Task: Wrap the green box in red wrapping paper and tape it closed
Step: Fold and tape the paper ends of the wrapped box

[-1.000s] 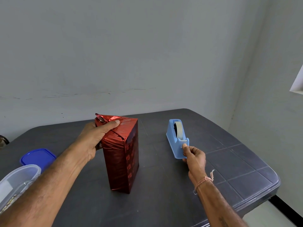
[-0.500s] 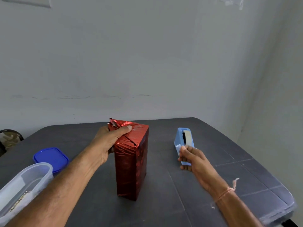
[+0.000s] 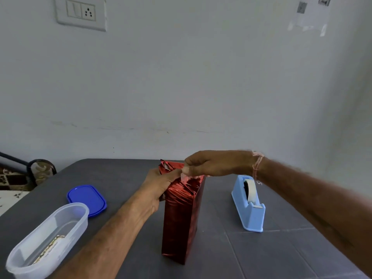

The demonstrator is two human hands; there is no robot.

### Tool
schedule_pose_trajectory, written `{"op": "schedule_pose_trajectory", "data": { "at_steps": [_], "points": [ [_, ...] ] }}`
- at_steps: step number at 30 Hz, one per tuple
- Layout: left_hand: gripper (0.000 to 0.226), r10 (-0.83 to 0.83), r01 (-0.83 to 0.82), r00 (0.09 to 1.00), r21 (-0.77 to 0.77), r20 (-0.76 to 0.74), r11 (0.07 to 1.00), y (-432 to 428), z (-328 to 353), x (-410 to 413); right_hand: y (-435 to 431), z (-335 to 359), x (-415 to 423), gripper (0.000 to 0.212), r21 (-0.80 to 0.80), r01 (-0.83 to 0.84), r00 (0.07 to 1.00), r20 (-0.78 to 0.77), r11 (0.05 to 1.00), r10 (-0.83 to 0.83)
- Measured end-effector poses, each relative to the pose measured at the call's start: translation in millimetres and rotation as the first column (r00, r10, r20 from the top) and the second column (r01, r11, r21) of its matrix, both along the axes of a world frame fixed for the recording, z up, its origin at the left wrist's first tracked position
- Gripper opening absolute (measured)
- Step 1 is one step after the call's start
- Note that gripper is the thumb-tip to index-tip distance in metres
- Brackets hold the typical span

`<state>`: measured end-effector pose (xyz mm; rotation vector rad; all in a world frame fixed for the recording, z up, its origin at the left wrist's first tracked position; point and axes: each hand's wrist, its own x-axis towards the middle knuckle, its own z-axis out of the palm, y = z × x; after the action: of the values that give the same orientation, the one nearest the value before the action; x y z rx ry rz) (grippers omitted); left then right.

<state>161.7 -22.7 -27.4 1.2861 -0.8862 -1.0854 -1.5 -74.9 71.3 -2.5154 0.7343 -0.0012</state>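
both forearms are bare up to the frame's edge, with no sleeve on either, and fine hair shows along them. the left hand [image 3: 161, 183] carries no ring, watch or band, and the left wrist is bare too. around the wrist of the right hand [image 3: 213, 164] sits a thin pinkish thread bracelet [image 3: 256, 167], wound in a few loose strands, with a short frayed end hanging at its 6 o'clock side.

Glossy, crinkled red foil paper [image 3: 182, 214] covers an upright box on a matt dark grey table [image 3: 261, 254]. Beside it stand a smooth pale blue plastic tape dispenser [image 3: 249, 210], a cloudy translucent plastic tub [image 3: 50, 238] and its shiny blue plastic lid [image 3: 86, 198].
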Motion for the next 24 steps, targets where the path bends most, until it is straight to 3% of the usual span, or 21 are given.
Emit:
{"op": "schedule_pose_trajectory", "data": {
  "at_steps": [8, 16, 24],
  "points": [
    [0.035, 0.009, -0.009, 0.999, 0.007, -0.048, 1.0, -2, -3, 0, -3, 3, 11, 0.036, -0.036, 0.003, 0.991, -0.133, 0.999, -0.008],
    [0.021, 0.002, -0.002, 0.999, 0.011, -0.044, 1.0, -3, -4, 0, -6, 3, 8, 0.033, -0.002, 0.003, 0.993, -0.116, 1.0, -0.003],
    [0.029, 0.005, -0.004, 0.999, 0.026, -0.035, 1.0, -2, -2, -1, -5, -3, 11, 0.03, -0.09, -0.022, 0.988, -0.153, 0.996, 0.008]
  ]
}}
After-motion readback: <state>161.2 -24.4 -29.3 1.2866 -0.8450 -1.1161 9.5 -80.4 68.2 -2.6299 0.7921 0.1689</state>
